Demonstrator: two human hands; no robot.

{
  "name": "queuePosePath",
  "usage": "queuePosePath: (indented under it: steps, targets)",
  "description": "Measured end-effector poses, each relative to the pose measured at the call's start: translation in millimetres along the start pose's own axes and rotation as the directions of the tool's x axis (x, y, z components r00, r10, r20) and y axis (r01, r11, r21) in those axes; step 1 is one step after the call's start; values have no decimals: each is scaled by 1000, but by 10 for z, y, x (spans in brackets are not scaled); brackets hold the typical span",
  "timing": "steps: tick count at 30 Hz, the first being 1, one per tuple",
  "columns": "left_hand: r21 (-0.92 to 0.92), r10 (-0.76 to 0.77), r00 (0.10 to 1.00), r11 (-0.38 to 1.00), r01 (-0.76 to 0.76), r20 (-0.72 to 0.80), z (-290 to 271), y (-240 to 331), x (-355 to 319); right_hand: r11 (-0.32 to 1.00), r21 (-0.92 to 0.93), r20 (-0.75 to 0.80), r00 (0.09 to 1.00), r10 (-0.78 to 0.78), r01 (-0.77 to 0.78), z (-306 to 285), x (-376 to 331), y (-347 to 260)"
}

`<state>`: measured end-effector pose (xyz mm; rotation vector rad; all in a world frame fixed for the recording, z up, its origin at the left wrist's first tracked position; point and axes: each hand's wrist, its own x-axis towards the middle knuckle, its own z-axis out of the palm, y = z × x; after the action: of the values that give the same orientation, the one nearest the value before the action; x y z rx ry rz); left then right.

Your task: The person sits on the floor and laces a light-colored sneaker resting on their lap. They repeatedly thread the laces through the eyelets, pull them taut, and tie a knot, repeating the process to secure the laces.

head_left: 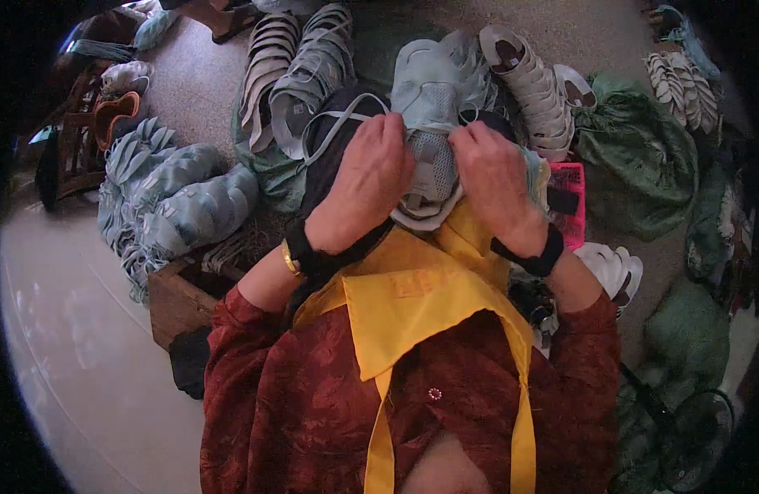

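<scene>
- Nearest to the camera, red shirt [272, 370] and yellow apron [404, 313], filling the near middle.
- Beyond, pale mesh upper [431, 156], lying in the middle of the scene between both hands, collar end near and resting against the apron, lacing part toward the far side.
- Left grip [365, 185] closed, thumb and fingers pinching lace [340, 123], with a slack loop hanging out to the left.
- Right grip [496, 183] also pinched together at the upper's right edge, seemingly on the lace too, though partly masked by its own fingers.
- Likely to handle light and floppy: thin mesh, padded around the collar, apparently no sole. Liable to fold or twist under a pull from one side only.
- Not likely fragile or slippery; lace probably limp, easy to lose from loose fingertips.
- Best held by the firmer eyelet edges, one per side, or steadied against the lap; lace best pinched close to the holes.
- Hidden: eyelets behind the knuckles, both thumbs in part, any support underneath.
- Hard to make out: this upper's far end, merging with the pale pile [472, 70] beyond.
- Partly covered by the right wrist and things beside it: pink tray [567, 206]. Darkened or cut off: objects along the round rim.
</scene>
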<state>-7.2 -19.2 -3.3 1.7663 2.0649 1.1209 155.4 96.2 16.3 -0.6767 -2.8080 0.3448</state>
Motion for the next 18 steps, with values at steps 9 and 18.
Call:
queuePosePath:
  steps: [9, 18]
  targets:
    - [-112, 0, 997, 994, -9, -75, 106, -90, -69, 886, 462, -123, 987, 107, -39, 54, 73, -221]
    - [-191, -74, 993, 980, 55, -94, 132, -115, -48, 956, 292, -98, 995, 16, 13, 119, 242, -246]
